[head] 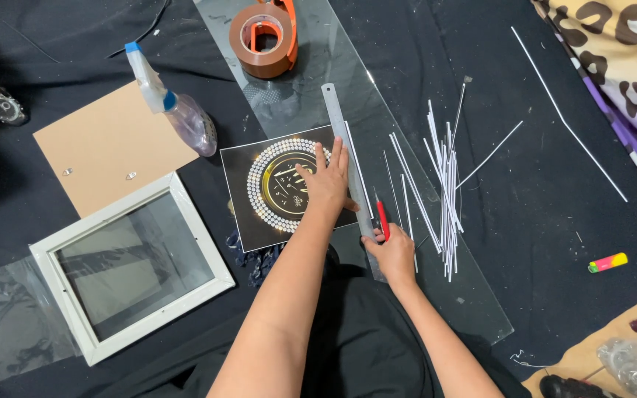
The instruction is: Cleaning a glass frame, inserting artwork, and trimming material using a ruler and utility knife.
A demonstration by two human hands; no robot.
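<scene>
a: hands first. where are they?

b: left hand [325,184] lies flat, fingers spread, pressing on a black print [289,188] with a gold and white round ornament, and on the metal ruler [348,158] along the print's right edge. right hand [391,250] is closed around a red craft knife [382,217], its tip just beside the ruler's near end.

a: and what's under it all?

b: a long clear glass sheet [407,243] on a black cloth [525,96]. white paper strips [444,188] lie in a loose pile on the glass, right of the knife.

a: anything to the left?

b: a white picture frame [130,269] near left, a brown backing board [108,144] beyond it, and a spray bottle [178,107] lying between board and print. a roll of brown tape [263,40] in an orange dispenser sits at the far end of the glass.
</scene>
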